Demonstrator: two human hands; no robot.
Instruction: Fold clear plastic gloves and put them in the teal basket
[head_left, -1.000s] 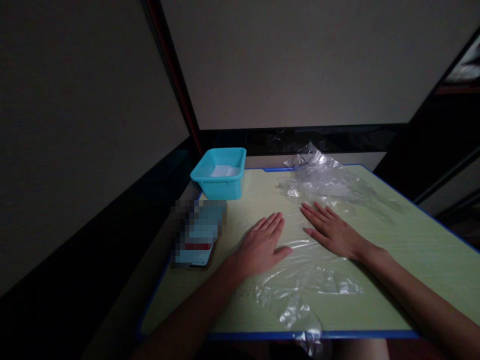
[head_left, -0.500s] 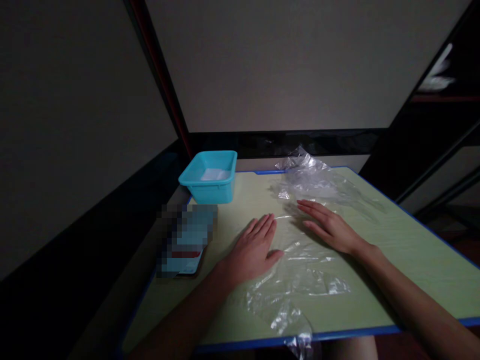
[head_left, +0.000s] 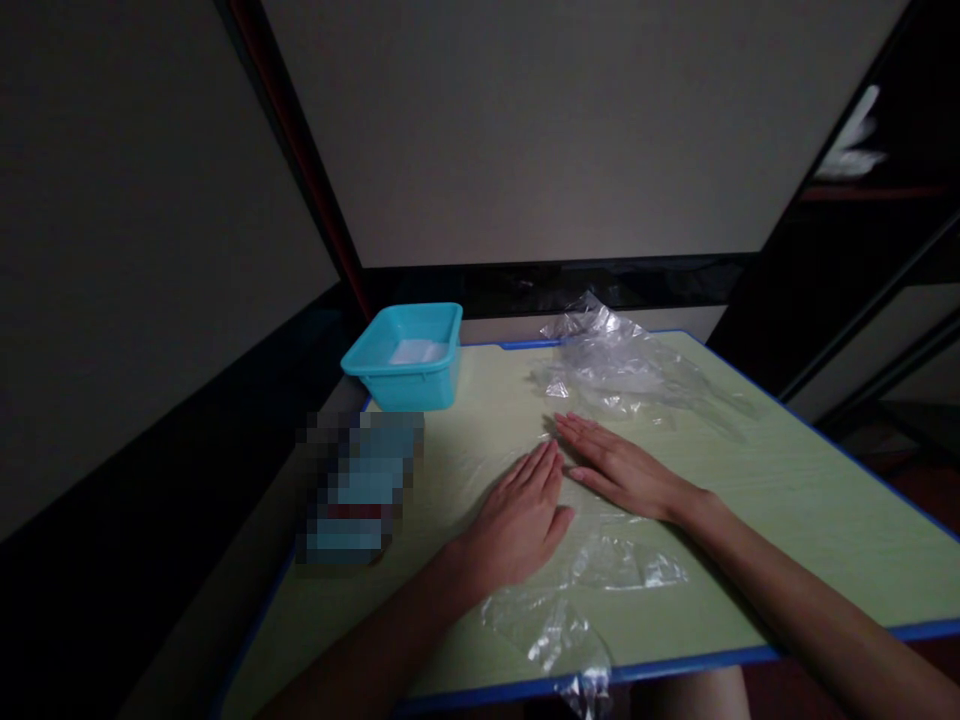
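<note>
A clear plastic bag point(head_left: 622, 562) lies spread on the table, its near end hanging over the front edge. My left hand point(head_left: 519, 520) rests palm down on it, fingers stretched forward and thumb out to the right. Beside it, my right hand point(head_left: 619, 465) also lies flat on the plastic, its fingers pointing left and ahead. The fingertips of both hands are close together. Neither hand grips anything. Behind my right hand sits a crumpled heap of clear plastic bags point(head_left: 611, 350).
At the back left of the pale green table point(head_left: 810, 540) stands a turquoise basket point(head_left: 409, 390) with something white inside. A pixelated flat object, perhaps a phone point(head_left: 367, 485), lies near the left edge. A wall panel point(head_left: 525, 130) closes off the far side.
My right hand has moved left and slightly down, closer to my left hand, across the plastic. My left hand has barely shifted. The whole view has turned slightly to the right.
</note>
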